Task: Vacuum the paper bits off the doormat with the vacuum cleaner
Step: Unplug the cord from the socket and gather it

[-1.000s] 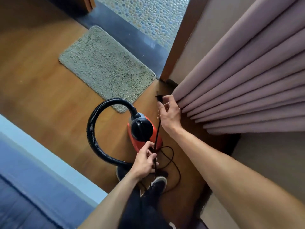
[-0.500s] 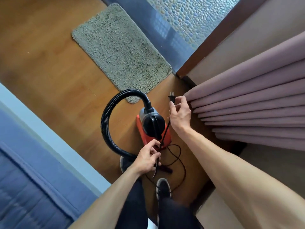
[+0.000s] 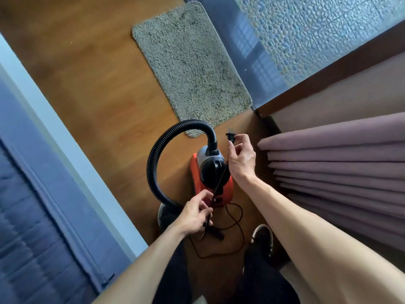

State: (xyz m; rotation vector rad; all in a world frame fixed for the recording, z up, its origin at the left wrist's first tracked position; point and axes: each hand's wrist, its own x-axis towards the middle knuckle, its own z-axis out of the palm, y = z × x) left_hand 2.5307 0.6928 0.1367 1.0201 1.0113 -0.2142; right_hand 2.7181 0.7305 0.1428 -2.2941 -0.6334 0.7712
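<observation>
One cord between left hand and right hand; one doormat

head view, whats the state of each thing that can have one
plug: unplugged, pinched in the right hand
cord: taut from the right hand to the left hand, which grips it; the rest lies looped on the floor
vacuum cleaner: standing on the floor, hose attached
hose: bent in an arch
doormat: flat on the floor, speckled
curtain: gathered in folds
</observation>
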